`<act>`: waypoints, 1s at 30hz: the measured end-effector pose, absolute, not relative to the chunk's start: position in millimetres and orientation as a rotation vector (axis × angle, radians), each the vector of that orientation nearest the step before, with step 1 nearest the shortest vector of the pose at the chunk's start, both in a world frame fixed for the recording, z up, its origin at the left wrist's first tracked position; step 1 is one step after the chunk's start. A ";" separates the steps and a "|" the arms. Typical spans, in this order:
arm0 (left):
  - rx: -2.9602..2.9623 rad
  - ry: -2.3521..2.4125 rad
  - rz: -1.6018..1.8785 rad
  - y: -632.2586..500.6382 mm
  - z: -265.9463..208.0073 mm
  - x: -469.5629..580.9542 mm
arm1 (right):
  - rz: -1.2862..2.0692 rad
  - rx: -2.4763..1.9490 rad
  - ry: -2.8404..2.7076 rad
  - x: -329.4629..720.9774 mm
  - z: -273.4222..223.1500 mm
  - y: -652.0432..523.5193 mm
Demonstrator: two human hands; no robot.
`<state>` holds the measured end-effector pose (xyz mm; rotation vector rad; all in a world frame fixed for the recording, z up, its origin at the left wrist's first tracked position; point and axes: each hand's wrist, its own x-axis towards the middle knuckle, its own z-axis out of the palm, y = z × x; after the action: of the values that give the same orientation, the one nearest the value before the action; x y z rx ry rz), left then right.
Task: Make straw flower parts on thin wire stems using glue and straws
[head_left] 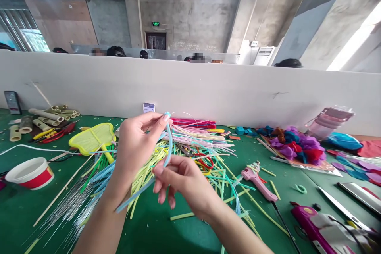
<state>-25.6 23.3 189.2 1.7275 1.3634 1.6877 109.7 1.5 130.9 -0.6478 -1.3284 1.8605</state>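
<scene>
A light blue pipe cleaner [170, 147] runs between my two hands above the green table. At its top end, which looks coiled or bent over, my left hand [139, 131] pinches it between thumb and forefinger. Lower down, my right hand [181, 178] grips the same strip between thumb and fingers, the other fingers loosely curled. The free end hangs down to the left, in front of my left wrist. Behind and below the hands lie heaps of yellow pipe cleaners [139, 174] and pink ones [196, 137].
A pink glue gun [260, 184] and a power strip [315, 222] lie right, near scissors [342, 208]. Left are a paper bowl [31, 172], bamboo pieces [47, 115], a yellow fan-shaped piece [92, 139] and thin wires [68, 202]. A white partition [208, 87] stands behind, with a pink bottle [330, 121].
</scene>
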 end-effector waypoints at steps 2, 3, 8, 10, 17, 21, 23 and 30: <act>1.674 1.376 1.746 24.8 190.7 -26.4 | 1.610 -0.720 -1.372 119.7 137.5 5.0; 1.644 1.378 1.776 25.6 191.4 -26.5 | 1.454 -0.769 -1.403 125.1 140.8 6.2; 1.549 1.323 1.893 27.1 194.0 -22.7 | 0.836 -0.943 -1.551 142.8 150.4 6.4; 1.537 1.283 1.895 26.5 194.7 -20.3 | 0.726 -0.951 -1.583 142.8 149.2 5.9; 1.511 1.182 1.849 31.0 192.4 -21.7 | 0.062 -0.964 -1.930 122.6 119.8 13.4; 1.514 1.145 1.823 40.4 187.8 -32.6 | -0.102 -0.994 -1.891 129.7 129.6 6.2; 1.487 1.081 1.789 43.0 187.1 -38.9 | 0.095 -0.962 -1.796 145.5 147.8 -0.2; 1.432 0.681 1.469 35.1 188.3 -44.4 | 0.782 -0.844 -1.553 193.6 167.2 29.8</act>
<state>-44.4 35.1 188.3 1.4316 0.6813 1.4693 193.6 29.8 167.2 -0.8439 -1.5526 0.7815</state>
